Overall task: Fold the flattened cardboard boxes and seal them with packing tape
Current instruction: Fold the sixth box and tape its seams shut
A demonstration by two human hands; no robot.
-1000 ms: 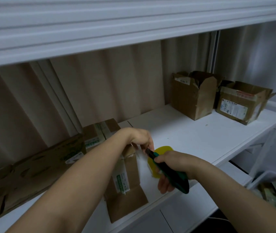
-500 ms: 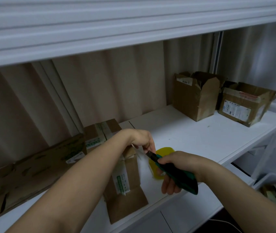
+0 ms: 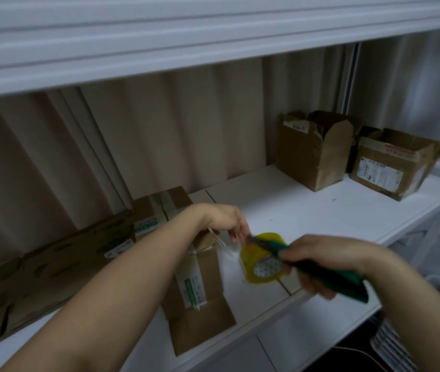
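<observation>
- a white shelf (image 3: 307,210) carries everything; a second white shelf board (image 3: 159,36) hangs over the top of the view, and beige corrugated panelling (image 3: 173,130) forms the back wall.
- a flattened cardboard sheet (image 3: 39,264) leans along the back at the far left, the largest piece of cardboard here; only one such sheet shows.
- three upright boxes can be counted: the taped box (image 3: 200,277) at the shelf's front edge under the left forearm, one flap lying forward, and two open boxes well apart at the far right, the plain open box (image 3: 312,151) and the labelled open box (image 3: 393,165) just beside it.
- the left forearm crosses in front of the taped box and hides much of its top.
- one yellow tape roll (image 3: 263,261) stands between the hands, just right of the taped box, its loose clear strip running toward the box top.
- one dark green cutter (image 3: 328,275) lies across the roll's upper edge; its tip is blurred.
- left hand (image 3: 229,221): fingertips pinch the clear strip beside the cutter tip.
- right hand (image 3: 331,261): clenched round the cutter's handle, motion-blurred.
</observation>
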